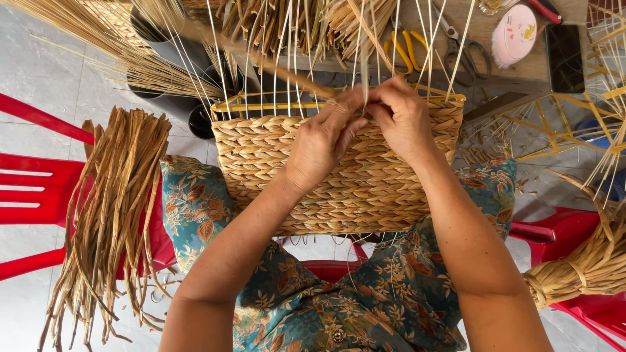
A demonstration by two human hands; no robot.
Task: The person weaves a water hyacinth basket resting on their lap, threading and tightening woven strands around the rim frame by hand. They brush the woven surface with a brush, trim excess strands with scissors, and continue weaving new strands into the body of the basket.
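Note:
A half-woven straw basket (274, 163) on a yellow wire frame (225, 104) rests on my lap, its thin upright stakes (290, 52) rising away from me. My left hand (323, 140) lies on the woven wall and pinches a flat dried fibre strand (287, 72) at the top edge. My right hand (401, 117) meets it there, fingers closed on the same strand between the stakes. Both hands touch at the rim.
A bundle of dried fibre strips (114, 208) lies over a red plastic chair (39, 186) at left. Another tied bundle (587, 267) sits at right. Yellow-handled pliers (404, 52), scissors (460, 45), a round pink brush (515, 32), a dark phone (564, 58) and empty yellow frames (567, 127) lie beyond.

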